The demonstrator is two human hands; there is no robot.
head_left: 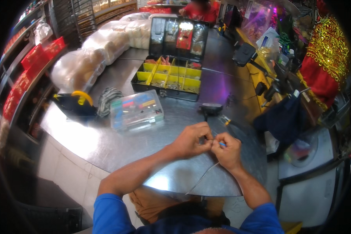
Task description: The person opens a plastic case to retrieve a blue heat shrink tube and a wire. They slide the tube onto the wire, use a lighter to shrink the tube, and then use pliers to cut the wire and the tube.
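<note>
Over the metal table, my two hands meet at their fingertips. My left hand (192, 141) is closed in a pinch of thumb and forefinger, but what lies in it is too small to make out. My right hand (228, 151) is closed on a thin pale cable (202, 178), which trails down past the table's near edge. A small blue piece (222, 144) shows between the right fingers. Beyond the hands lie a dark device (211, 108) on a short stand and a small yellow-handled tool (225, 120).
A black toolbox (185, 94) with yellow compartments stands open at the back of the table (175, 117). Nearer are a clear organizer box (138, 110), a striped cloth item (108, 100) and a black-and-yellow case (75, 104). Bulky plastic-wrapped bundles (76, 68) line the left; a phone-like holder (244, 54) stands right.
</note>
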